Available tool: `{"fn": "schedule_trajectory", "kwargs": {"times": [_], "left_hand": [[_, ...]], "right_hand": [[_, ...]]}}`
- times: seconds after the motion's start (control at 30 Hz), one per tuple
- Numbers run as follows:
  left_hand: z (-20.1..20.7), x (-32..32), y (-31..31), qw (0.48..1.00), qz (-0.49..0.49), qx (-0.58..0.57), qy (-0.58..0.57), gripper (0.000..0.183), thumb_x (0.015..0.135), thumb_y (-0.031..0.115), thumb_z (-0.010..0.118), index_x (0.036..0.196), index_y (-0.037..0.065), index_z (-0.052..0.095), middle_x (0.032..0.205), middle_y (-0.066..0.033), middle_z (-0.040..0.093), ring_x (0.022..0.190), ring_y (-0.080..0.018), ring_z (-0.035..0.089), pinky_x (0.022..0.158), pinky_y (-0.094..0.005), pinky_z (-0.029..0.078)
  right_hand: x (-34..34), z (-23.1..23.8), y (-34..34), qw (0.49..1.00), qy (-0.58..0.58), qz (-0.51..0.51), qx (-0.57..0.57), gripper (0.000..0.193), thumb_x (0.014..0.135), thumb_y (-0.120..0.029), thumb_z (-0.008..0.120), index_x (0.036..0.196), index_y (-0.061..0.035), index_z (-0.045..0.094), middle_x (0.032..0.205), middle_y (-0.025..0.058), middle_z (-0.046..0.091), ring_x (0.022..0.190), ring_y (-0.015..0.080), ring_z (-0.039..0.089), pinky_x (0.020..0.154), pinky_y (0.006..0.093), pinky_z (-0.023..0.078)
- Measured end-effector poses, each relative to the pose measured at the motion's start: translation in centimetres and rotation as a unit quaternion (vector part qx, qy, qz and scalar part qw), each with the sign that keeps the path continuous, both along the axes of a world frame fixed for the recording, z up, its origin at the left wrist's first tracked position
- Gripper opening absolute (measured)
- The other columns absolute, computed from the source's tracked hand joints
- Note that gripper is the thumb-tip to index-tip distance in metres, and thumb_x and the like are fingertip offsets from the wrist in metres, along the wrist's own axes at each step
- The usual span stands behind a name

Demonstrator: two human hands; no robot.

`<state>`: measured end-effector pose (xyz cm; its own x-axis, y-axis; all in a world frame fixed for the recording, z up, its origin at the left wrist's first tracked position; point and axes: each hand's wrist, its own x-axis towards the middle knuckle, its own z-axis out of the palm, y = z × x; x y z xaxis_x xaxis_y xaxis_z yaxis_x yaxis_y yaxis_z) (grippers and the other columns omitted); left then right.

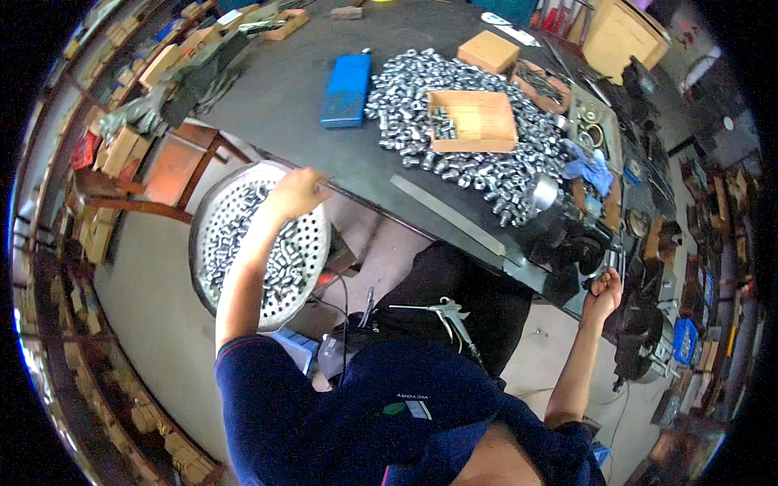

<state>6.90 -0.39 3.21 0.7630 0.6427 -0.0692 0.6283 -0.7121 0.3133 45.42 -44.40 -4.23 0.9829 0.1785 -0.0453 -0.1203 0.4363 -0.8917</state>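
My left hand is over the far rim of a round perforated metal basin, beside the table's near edge. Its fingers are curled together, and what they hold, if anything, is too blurred to make out. Many small shiny metal sleeves lie loose in the basin, partly covered by my left forearm. At the right, my right hand is closed at the table edge, beside a dark clamping fixture and a metal rod. Whatever it grips is hidden by the fingers.
A large heap of metal fittings covers the table, with an open cardboard box in it. A blue box and a flat metal bar lie nearby. An air blow gun rests on my lap; a wooden chair stands left.
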Motion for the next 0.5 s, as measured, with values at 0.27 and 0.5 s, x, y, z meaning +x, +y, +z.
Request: {"fn": "schedule_trajectory", "kwargs": {"times": [0.27, 0.5], "left_hand": [[-10.4, -9.2, -2.0, 0.987, 0.118, 0.092, 0.053, 0.015, 0.065, 0.016, 0.058, 0.077, 0.008, 0.061, 0.070, -0.0140, 0.059, 0.070, -0.0298, 0.059, 0.064, -0.0391, 0.046], [-8.7, -8.0, -0.8, 0.994, 0.068, 0.072, 0.037, 0.015, 0.067, 0.018, 0.057, 0.077, 0.008, 0.059, 0.069, -0.0164, 0.058, 0.067, -0.0318, 0.057, 0.061, -0.0408, 0.045]], "right_hand": [[2.6, -1.6, 0.2, 0.999, 0.012, 0.029, 0.015, 0.018, 0.084, -0.011, 0.040, 0.094, 0.0010, 0.049, 0.067, -0.0008, 0.045, 0.046, 0.0047, 0.032, 0.038, 0.0176, 0.024], [1.3, -1.0, 0.0, 1.000, -0.005, 0.008, 0.012, 0.020, 0.083, -0.018, 0.046, 0.091, -0.0002, 0.052, 0.068, 0.0005, 0.047, 0.046, 0.0047, 0.032, 0.038, 0.0170, 0.024]]}}
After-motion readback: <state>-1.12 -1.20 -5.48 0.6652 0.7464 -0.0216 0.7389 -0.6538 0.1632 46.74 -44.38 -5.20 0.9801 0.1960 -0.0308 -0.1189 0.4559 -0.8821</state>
